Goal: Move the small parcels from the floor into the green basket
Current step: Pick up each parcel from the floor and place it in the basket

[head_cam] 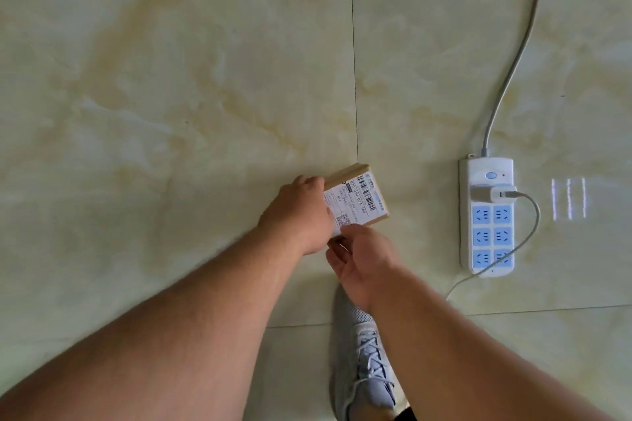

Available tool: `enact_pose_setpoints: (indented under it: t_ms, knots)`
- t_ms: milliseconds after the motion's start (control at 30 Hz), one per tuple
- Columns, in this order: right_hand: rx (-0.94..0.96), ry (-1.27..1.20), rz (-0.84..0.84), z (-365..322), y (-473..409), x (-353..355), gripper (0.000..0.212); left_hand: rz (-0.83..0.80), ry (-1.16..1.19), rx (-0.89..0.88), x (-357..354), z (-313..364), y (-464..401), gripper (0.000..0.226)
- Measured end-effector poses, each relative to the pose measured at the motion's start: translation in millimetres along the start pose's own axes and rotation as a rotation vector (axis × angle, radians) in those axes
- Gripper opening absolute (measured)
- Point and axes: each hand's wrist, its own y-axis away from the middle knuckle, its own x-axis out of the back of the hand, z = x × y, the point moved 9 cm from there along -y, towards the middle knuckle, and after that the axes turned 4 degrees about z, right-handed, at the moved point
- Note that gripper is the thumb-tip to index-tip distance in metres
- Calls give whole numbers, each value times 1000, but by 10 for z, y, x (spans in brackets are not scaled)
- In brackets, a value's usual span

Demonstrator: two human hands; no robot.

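Parcel (359, 196): a small brown cardboard box with a white shipping label of barcodes and a QR code on its top face, seen just above the marbled floor tiles (171, 79), over the dark grout line that runs away from it. Whether its underside touches the floor cannot be told.

The parcel's left edge is gripped by the left hand (301, 212), whose fingers are curled over that side so that part of the label is covered. The parcel's near corner is met by the right hand (362, 260), palm turned up and leftward, fingers bent toward the box; the fingertips are hidden behind the hand, so it cannot be told whether that grip is closed on the parcel or merely touching it. Both bare forearms are stretched in toward the parcel from the lower edge of the view.

Below the parcel, under the right wrist, a grey laced sneaker (369, 366) is planted on the floor. Well to the right of the parcel a white power strip (487, 219) with blue sockets is laid flat, a white charger (492, 194) plugged in near its top, and its grey cord (513, 61) is led away to the upper right.
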Motion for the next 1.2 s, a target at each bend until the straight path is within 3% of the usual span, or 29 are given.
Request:
enact_pose_setpoints:
  t_ms: [133, 300, 600, 767, 1200]
  knots:
    - [193, 367, 33, -181, 391, -99, 18, 50, 260, 122, 282, -300, 406, 40]
    - [412, 754, -64, -361, 1185, -601, 33, 164, 657, 255, 724, -655, 1104, 35]
    - [596, 1307, -309, 251, 2459, -1633, 43, 452, 1114, 443, 1197, -1562, 2428, 41]
    - [675, 1487, -380, 1067, 2871, -2023, 45, 592, 1251, 504, 1207, -2262, 3175, 44]
    - [785, 1904, -648, 4179, 4088, -2668, 36, 948, 1564, 734, 563, -4323, 5768, 40]
